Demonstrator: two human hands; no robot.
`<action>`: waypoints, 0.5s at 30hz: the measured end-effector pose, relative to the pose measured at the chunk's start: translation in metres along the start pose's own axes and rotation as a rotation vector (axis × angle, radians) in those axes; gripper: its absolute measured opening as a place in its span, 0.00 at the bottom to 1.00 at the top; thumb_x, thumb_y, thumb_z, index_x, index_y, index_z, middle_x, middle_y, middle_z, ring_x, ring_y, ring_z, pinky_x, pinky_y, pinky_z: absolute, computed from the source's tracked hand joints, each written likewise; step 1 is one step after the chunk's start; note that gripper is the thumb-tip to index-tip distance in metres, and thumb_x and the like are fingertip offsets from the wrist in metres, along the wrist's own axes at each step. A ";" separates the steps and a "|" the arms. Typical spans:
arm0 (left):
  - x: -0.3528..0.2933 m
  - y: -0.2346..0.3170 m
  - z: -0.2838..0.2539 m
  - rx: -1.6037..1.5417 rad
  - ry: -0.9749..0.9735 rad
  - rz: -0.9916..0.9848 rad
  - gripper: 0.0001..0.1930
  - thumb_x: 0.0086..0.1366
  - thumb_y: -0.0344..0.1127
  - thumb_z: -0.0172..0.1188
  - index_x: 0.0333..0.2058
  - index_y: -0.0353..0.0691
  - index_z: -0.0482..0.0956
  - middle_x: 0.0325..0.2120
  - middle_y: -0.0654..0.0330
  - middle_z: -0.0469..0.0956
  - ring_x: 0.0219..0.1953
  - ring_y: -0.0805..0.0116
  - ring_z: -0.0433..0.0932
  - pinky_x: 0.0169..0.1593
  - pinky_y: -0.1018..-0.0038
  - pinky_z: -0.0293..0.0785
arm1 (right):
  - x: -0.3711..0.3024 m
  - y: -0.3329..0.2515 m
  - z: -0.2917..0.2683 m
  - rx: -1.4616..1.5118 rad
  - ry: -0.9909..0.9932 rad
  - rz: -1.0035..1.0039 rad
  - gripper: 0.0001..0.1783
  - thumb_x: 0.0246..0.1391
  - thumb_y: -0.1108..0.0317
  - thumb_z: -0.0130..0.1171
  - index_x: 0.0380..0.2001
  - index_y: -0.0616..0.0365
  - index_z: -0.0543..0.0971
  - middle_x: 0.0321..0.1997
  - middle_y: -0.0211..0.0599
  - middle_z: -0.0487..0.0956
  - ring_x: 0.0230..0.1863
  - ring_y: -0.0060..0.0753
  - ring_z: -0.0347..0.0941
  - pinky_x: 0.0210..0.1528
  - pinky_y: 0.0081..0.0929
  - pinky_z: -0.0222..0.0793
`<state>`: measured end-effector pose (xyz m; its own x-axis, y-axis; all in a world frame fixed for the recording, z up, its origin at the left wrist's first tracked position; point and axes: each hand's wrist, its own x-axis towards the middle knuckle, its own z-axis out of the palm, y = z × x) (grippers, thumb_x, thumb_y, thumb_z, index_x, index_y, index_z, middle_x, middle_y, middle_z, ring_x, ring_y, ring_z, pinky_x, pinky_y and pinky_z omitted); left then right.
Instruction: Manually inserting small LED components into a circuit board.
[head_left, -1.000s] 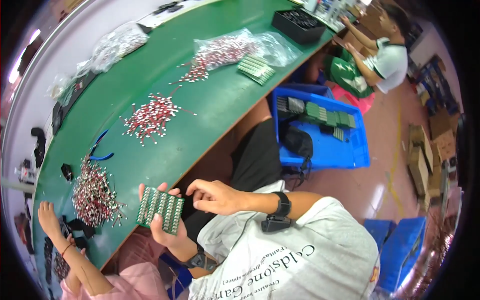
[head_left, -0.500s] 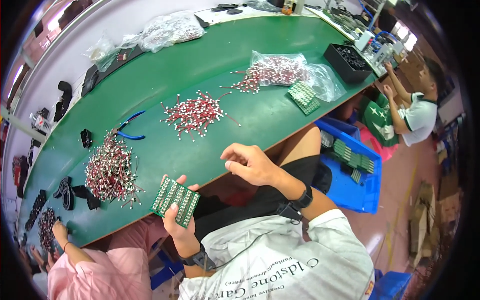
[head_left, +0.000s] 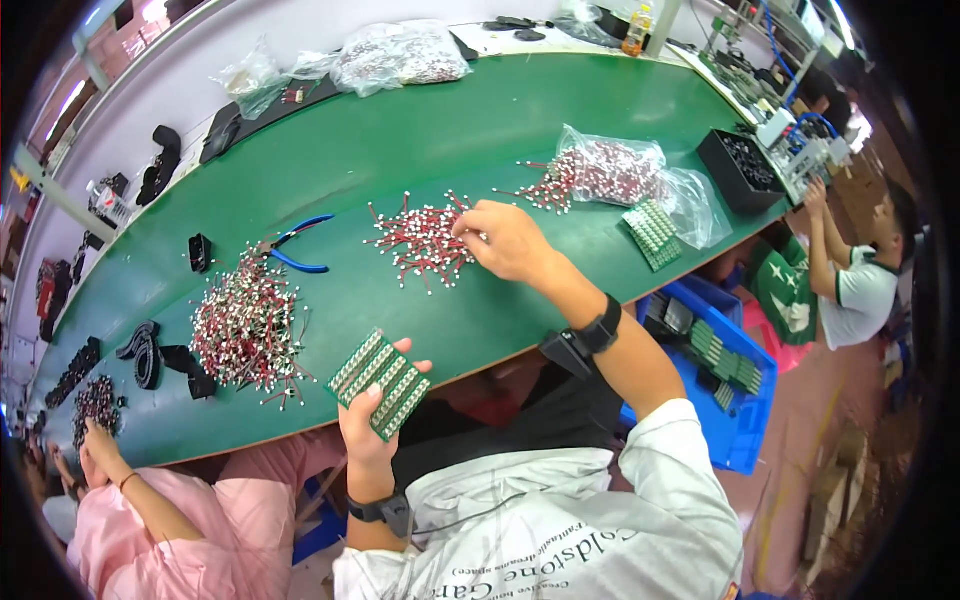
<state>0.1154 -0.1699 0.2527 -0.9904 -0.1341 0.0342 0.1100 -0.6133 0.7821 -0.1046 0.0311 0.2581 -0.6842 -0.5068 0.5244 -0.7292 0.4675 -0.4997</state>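
My left hand (head_left: 370, 430) holds a green circuit board panel (head_left: 392, 375) with rows of pale pads, the thumb across its face and fingers behind it. It is tilted, just in front of the table edge. My right hand (head_left: 508, 243) reaches over the table, fingers curled together at the right side of a pile of short red wires with white connectors (head_left: 420, 240). Whatever lies between those fingertips is hidden. Left of this pile are blue-handled cutters (head_left: 300, 265) and a bigger heap of red and black wires with white ends (head_left: 245, 330).
A clear bag of wires (head_left: 615, 170), another board panel (head_left: 652, 235) and a black bin (head_left: 740, 170) sit to the right. Below the table edge, a blue crate (head_left: 735, 425) holds more boards. Co-workers sit at both sides; black straps (head_left: 145, 355) lie left.
My right hand has moved up and forward from the table's near edge to the red wire pile. The left hand still holds the board panel. The whole view has shifted slightly.
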 end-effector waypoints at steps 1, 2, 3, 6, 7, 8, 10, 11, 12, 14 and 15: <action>0.009 0.004 0.003 0.002 0.007 0.010 0.33 0.59 0.35 0.50 0.62 0.26 0.60 0.53 0.38 0.72 0.48 0.43 0.79 0.52 0.58 0.78 | 0.010 0.004 0.008 0.006 -0.003 -0.011 0.05 0.50 0.72 0.58 0.31 0.54 0.81 0.29 0.41 0.76 0.32 0.47 0.75 0.36 0.38 0.71; 0.019 0.011 0.004 0.007 0.004 -0.026 0.32 0.59 0.35 0.50 0.61 0.27 0.60 0.53 0.38 0.72 0.48 0.43 0.79 0.51 0.58 0.78 | 0.026 0.003 0.021 -0.007 -0.011 -0.047 0.05 0.51 0.70 0.58 0.31 0.53 0.81 0.29 0.41 0.76 0.32 0.48 0.75 0.36 0.39 0.71; 0.032 0.015 0.007 0.003 -0.011 -0.069 0.31 0.60 0.34 0.50 0.61 0.27 0.61 0.53 0.38 0.72 0.48 0.43 0.79 0.51 0.59 0.79 | 0.039 0.004 0.027 -0.035 -0.016 -0.076 0.05 0.51 0.69 0.57 0.31 0.52 0.81 0.29 0.41 0.76 0.32 0.49 0.74 0.37 0.41 0.71; 0.069 0.025 0.003 0.040 -0.022 -0.057 0.27 0.61 0.32 0.48 0.59 0.27 0.63 0.52 0.40 0.73 0.47 0.47 0.80 0.50 0.60 0.79 | 0.092 -0.005 0.067 0.008 -0.133 0.094 0.09 0.49 0.64 0.61 0.31 0.56 0.82 0.34 0.46 0.79 0.37 0.51 0.77 0.41 0.43 0.74; 0.081 0.029 0.003 0.088 -0.042 -0.046 0.27 0.61 0.31 0.48 0.59 0.27 0.63 0.52 0.40 0.74 0.47 0.48 0.80 0.50 0.60 0.79 | 0.108 -0.008 0.079 0.024 -0.197 0.259 0.11 0.48 0.63 0.62 0.31 0.59 0.81 0.35 0.49 0.81 0.39 0.52 0.79 0.43 0.44 0.75; 0.091 0.032 0.004 0.087 -0.010 -0.034 0.26 0.61 0.30 0.48 0.58 0.27 0.64 0.51 0.42 0.75 0.46 0.51 0.80 0.50 0.60 0.79 | 0.119 -0.012 0.090 -0.051 -0.259 0.278 0.13 0.46 0.62 0.64 0.30 0.61 0.81 0.35 0.52 0.81 0.39 0.54 0.79 0.43 0.44 0.76; 0.107 0.034 0.005 0.096 0.010 -0.036 0.25 0.61 0.30 0.48 0.58 0.27 0.64 0.50 0.42 0.75 0.46 0.51 0.80 0.50 0.61 0.80 | 0.123 -0.009 0.115 -0.103 -0.168 0.255 0.13 0.43 0.63 0.66 0.27 0.63 0.82 0.33 0.58 0.81 0.39 0.57 0.80 0.41 0.46 0.77; 0.116 0.034 0.006 0.104 0.027 -0.042 0.25 0.61 0.29 0.48 0.58 0.27 0.64 0.50 0.43 0.76 0.46 0.51 0.81 0.50 0.61 0.80 | 0.126 -0.002 0.121 -0.102 -0.170 0.252 0.13 0.43 0.63 0.66 0.27 0.63 0.82 0.33 0.58 0.81 0.39 0.57 0.80 0.41 0.46 0.77; 0.124 0.034 0.005 0.088 0.029 -0.045 0.24 0.61 0.28 0.48 0.57 0.26 0.66 0.49 0.45 0.77 0.46 0.52 0.81 0.50 0.62 0.80 | 0.130 -0.003 0.124 -0.109 -0.249 0.264 0.15 0.45 0.62 0.66 0.27 0.65 0.81 0.32 0.59 0.80 0.39 0.58 0.79 0.42 0.47 0.76; 0.143 0.034 0.008 0.085 0.041 -0.070 0.24 0.61 0.27 0.48 0.56 0.26 0.67 0.48 0.46 0.77 0.46 0.52 0.81 0.49 0.62 0.80 | 0.132 0.006 0.124 -0.104 -0.297 0.220 0.14 0.50 0.63 0.62 0.28 0.66 0.78 0.31 0.59 0.78 0.32 0.63 0.76 0.39 0.48 0.75; 0.153 0.033 0.009 0.087 0.037 -0.098 0.23 0.60 0.26 0.48 0.56 0.26 0.67 0.48 0.46 0.77 0.46 0.53 0.81 0.49 0.62 0.80 | 0.134 0.016 0.119 -0.109 -0.295 0.231 0.14 0.50 0.63 0.62 0.28 0.66 0.78 0.31 0.59 0.78 0.32 0.63 0.76 0.39 0.48 0.75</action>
<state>-0.0328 -0.2038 0.2889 -0.9921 -0.1063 -0.0670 0.0034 -0.5557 0.8314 -0.2076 -0.1155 0.2385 -0.8102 -0.5584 0.1784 -0.5640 0.6596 -0.4969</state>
